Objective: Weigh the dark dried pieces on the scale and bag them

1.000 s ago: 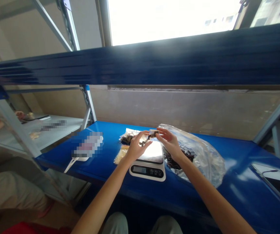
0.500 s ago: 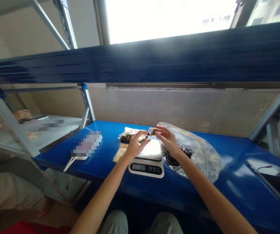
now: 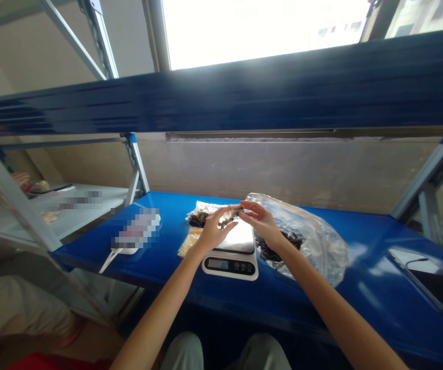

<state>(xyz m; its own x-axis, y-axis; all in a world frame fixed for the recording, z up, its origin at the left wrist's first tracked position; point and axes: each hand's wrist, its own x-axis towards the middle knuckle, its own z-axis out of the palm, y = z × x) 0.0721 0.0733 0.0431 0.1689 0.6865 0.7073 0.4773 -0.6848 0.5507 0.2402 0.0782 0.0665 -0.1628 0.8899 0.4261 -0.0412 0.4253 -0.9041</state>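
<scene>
Both my hands meet above the digital kitchen scale (image 3: pixel 231 266), around a small pale, partly see-through packet (image 3: pixel 237 209) with something dark in it. My left hand (image 3: pixel 214 229) has its fingers curved on the packet's left side, thumb apart below; dark bits show between thumb and fingers. Pinched fingers of my right hand (image 3: pixel 262 222) touch its right end. A display on the scale appears to read 0.0. Beside my right wrist lies a large clear plastic bag (image 3: pixel 327 252) with dark dried pieces (image 3: pixel 271 249). Left of the scale is another bag of dark pieces (image 3: pixel 197 220).
A small bag of pale yellowish pieces (image 3: pixel 189 243) lies left of the scale. Farther left is a blurred-out white-handled item (image 3: pixel 132 234). A phone (image 3: pixel 431 282) lies at the right. The blue shelf beam (image 3: pixel 221 103) crosses above. Another person's hand (image 3: pixel 20 179) is at the left table.
My right hand has moved slightly left and the packet has turned between my fingers, now showing more brown and less white. The other person's hand has moved left.
</scene>
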